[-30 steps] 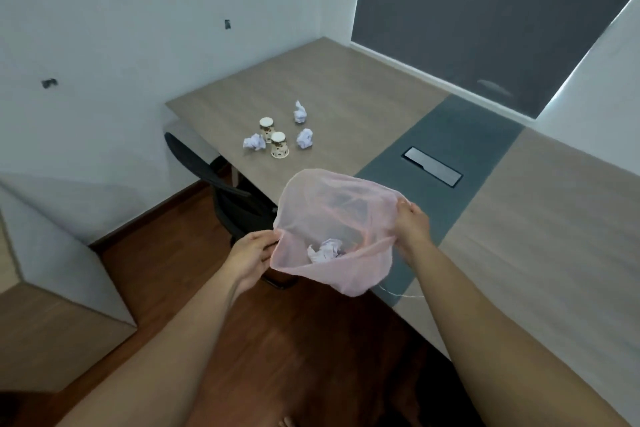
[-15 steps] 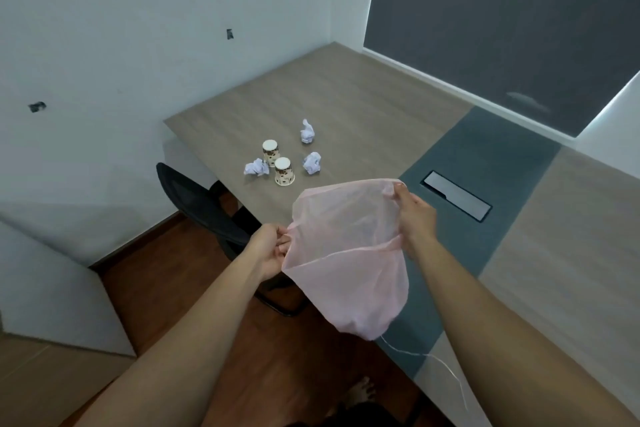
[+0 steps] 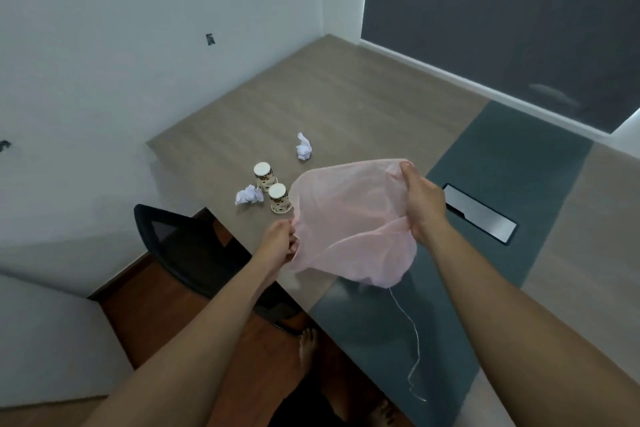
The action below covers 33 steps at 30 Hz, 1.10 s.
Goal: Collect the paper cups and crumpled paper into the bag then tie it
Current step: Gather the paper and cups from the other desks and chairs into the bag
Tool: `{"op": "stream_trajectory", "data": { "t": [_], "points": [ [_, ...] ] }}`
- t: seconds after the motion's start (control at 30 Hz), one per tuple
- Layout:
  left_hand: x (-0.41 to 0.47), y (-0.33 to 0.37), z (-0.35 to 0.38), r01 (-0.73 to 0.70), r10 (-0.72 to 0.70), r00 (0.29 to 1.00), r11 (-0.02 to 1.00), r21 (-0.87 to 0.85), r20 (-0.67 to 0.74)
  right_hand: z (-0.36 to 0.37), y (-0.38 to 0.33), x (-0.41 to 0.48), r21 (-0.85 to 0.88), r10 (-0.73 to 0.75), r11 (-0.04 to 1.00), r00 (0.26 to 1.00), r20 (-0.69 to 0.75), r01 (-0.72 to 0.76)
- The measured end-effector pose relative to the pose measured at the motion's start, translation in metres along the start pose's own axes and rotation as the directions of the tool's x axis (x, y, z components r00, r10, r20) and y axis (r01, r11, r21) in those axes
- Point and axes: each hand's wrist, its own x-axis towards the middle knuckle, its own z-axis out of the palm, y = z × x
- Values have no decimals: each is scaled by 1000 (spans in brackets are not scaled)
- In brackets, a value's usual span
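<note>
Head view: we hold the pink bag (image 3: 349, 218) stretched between our hands above the table's (image 3: 346, 97) near edge. Our left hand (image 3: 280, 243) pinches its lower left rim and our right hand (image 3: 424, 204) grips its upper right rim. Beyond the left hand we count two upside-down cups: the near cup (image 3: 280, 198) just beside the bag, the far cup (image 3: 265, 176) behind it. We count two crumpled papers: the left paper ball (image 3: 248, 195) beside the cups, the far paper ball (image 3: 303, 147) farther back. One thin string (image 3: 412, 340) dangles beneath the bag.
</note>
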Motion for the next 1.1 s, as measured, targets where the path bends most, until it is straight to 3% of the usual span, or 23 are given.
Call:
{"op": "stream_trajectory", "data": {
  "t": [0.4, 0.57, 0.63, 0.7, 0.83, 1.03, 1.1],
  "points": [
    [138, 5, -43, 91, -110, 992, 962, 258, 60, 42, 23, 58, -163, 112, 976, 976, -185, -143],
    [192, 27, -82, -5, 30, 997, 933, 359, -64, 59, 36, 66, -128, 146, 975, 960, -241, -180],
    [208, 37, -89, -125, 187, 980, 853, 507, -73, 62, 37, 70, -114, 156, 975, 952, -262, -191],
    [227, 38, -91, -239, 307, 951, 686, 687, 25, 64, 38, 72, -84, 173, 975, 944, -282, -204],
    [266, 16, -98, -382, 248, 923, 502, 776, 294, 68, 40, 75, -83, 182, 974, 944, -276, -211],
    [268, 8, -84, -409, 285, 904, 352, 842, 320, 74, 45, 74, -119, 184, 968, 949, -257, -220],
    [267, 9, -81, -399, 303, 908, 417, 816, 289, 76, 44, 71, -117, 199, 965, 944, -264, -236]
  ]
}}
